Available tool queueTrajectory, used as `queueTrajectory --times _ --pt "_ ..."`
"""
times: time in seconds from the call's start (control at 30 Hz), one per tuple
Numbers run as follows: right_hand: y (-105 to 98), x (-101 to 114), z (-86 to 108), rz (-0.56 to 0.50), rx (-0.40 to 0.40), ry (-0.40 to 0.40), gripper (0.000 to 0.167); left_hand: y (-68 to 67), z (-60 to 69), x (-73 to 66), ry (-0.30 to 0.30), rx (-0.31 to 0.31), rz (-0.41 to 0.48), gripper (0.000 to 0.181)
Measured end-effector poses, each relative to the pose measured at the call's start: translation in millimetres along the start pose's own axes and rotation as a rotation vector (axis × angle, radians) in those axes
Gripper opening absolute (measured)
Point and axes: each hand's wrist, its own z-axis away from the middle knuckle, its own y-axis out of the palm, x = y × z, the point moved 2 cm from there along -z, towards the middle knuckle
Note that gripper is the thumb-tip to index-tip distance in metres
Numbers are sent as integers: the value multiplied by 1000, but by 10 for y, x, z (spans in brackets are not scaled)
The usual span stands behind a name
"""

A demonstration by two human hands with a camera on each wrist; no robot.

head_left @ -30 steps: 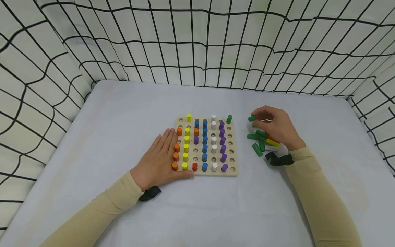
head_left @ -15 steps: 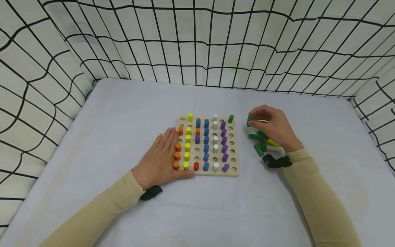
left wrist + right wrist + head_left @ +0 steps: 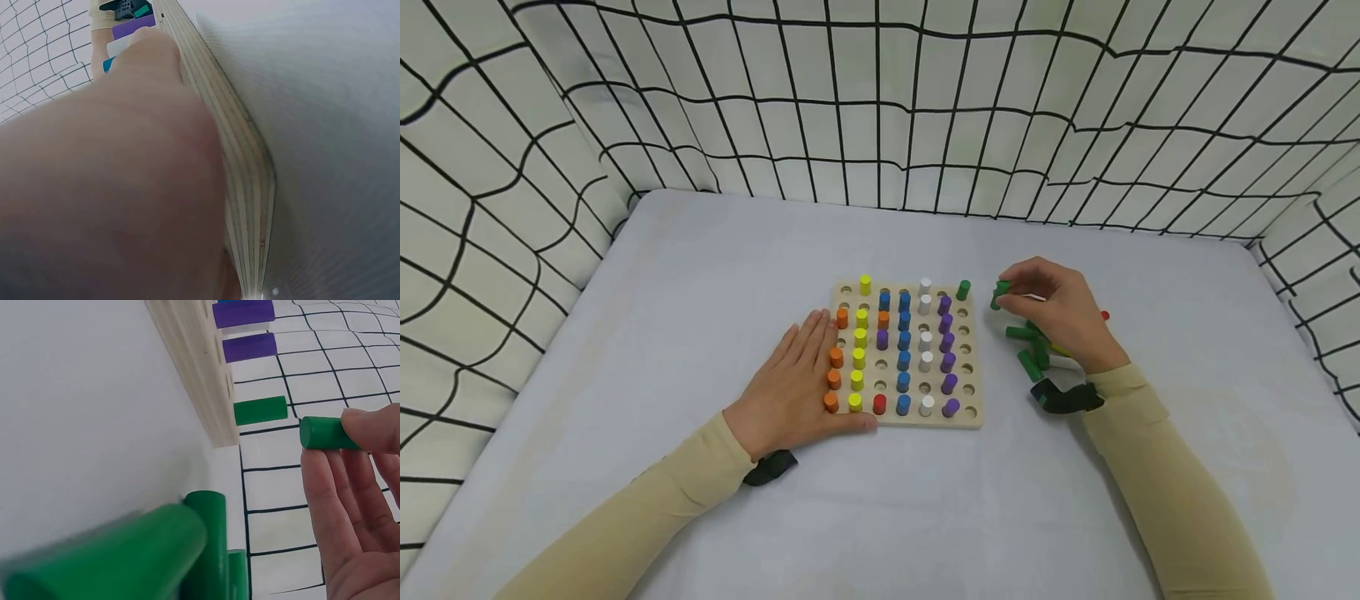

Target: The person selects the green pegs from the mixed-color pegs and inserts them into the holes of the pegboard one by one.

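My left hand lies flat with straight fingers along the left side of a wooden pegboard, its thumb along the near edge. Between thumb and fingertips, my right hand pinches a green peg, held in the air right of the board's far corner. Another green peg stands in that corner hole. Columns of orange, yellow, blue, white and purple pegs fill much of the board, with one red peg near the front. The left wrist view shows mostly hand and the board's layered edge.
Loose pegs lie in a pile below my right hand, among them a green peg and a partly hidden white one. A red peg end peeks out beside the hand. Black-lined netting surrounds the white table.
My right hand has moved slightly left, nearer the board, and the green peg in its fingers has turned from lying sideways to nearly upright. My left hand stays on the board.
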Motion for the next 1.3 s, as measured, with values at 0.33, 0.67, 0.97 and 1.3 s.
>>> queueTrajectory --times 0.33,0.67,0.97,1.3 --pt "49 70 -20 -37 -34 -28 27 -4 -1 5 1 -3 7 132" --pt "156 104 -56 -50 -21 -26 28 -5 2 -4 0 -1 24 133" --pt "221 80 -52 -58 -9 -7 29 7 4 4 -4 -2 22 133" --pt "299 78 -82 -53 -6 17 29 5 -4 11 -8 8 21 133"
